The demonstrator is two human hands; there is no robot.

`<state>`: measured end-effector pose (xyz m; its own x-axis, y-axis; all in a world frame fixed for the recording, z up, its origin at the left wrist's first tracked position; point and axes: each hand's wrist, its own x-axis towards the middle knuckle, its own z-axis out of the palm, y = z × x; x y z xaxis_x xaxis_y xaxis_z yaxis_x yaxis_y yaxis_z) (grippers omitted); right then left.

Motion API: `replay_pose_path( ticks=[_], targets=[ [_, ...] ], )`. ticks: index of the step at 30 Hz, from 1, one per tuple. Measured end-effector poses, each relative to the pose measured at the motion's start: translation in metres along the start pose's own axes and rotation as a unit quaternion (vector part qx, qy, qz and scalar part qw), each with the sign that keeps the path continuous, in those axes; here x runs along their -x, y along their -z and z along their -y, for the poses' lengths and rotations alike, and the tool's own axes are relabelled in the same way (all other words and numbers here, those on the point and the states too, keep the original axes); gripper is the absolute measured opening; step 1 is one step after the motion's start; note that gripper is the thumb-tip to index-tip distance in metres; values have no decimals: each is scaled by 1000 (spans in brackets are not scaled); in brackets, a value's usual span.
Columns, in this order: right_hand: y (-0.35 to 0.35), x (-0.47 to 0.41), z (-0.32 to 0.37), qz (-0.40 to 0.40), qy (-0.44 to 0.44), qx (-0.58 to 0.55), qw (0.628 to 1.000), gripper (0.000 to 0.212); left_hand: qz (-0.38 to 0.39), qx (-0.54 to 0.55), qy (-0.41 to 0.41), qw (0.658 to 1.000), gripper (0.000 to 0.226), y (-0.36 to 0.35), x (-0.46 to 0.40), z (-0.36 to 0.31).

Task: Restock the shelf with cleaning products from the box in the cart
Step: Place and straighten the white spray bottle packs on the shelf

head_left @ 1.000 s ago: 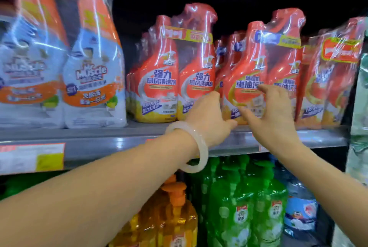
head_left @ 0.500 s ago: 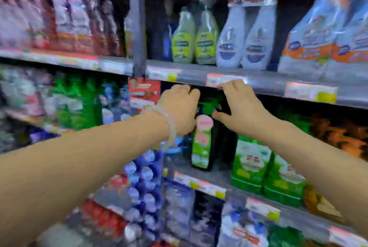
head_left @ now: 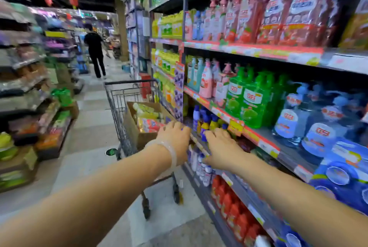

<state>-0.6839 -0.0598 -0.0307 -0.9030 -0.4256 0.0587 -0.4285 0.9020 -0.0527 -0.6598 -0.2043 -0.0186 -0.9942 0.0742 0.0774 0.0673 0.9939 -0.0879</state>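
Cardboard box (head_left: 139, 127) sits in the wire shopping cart (head_left: 121, 107), which stands in the aisle just beside the shelf (head_left: 264, 143) on my right. Yellow and red packaged cleaning products (head_left: 148, 118) fill the box. Both of my hands are extended forward, empty. My left hand (head_left: 175, 141), with a pale bangle (head_left: 169, 151) on the wrist, has relaxed fingers near the box's near corner. My right hand (head_left: 223, 149) is spread, palm down, in front of the shelf edge. Green pump bottles (head_left: 251, 99) stand above.
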Motion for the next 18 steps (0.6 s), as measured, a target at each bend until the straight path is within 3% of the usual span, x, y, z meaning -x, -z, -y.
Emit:
replay_pose_path(
  ticks=[6, 18],
  targets=[
    [-55, -140, 50, 57, 59, -6, 997, 75, 35, -38, 69, 996, 73, -57, -72, 113],
    [-91, -386, 86, 106, 54, -30, 992, 74, 73, -24, 104, 992, 61, -89, -249, 276]
  ],
)
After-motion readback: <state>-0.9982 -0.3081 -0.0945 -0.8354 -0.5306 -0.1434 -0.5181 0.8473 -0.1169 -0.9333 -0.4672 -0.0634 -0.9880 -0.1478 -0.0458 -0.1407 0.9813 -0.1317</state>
